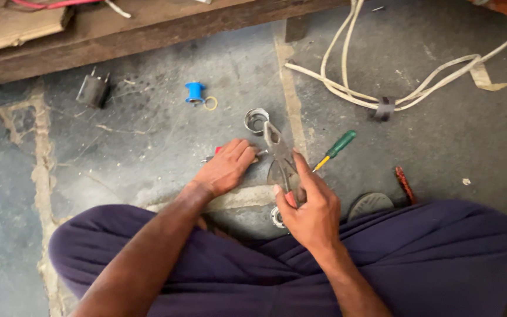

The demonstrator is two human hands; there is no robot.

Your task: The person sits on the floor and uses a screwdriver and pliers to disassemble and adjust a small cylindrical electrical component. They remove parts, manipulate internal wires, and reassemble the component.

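My right hand (311, 206) grips a pair of metal pliers (279, 154) by its red-tipped handles, jaws pointing away over the stone floor. My left hand (225, 168) rests palm down on a small red-handled tool (218, 151) that lies on the floor, mostly hidden under the fingers. A shiny metal ring (256, 120) lies just beyond the plier jaws. A green-handled screwdriver (335, 149) lies to the right of the pliers. A small bearing-like metal part (277, 217) sits under my right wrist.
A blue spool (195, 93) with a small yellow ring lies further out, a black plug-like part (94, 90) to the left. A coil of white cable (382, 88) bound with black tape lies at right. A wooden beam (148, 29) crosses the top. My purple-clad legs (418, 258) fill the bottom.
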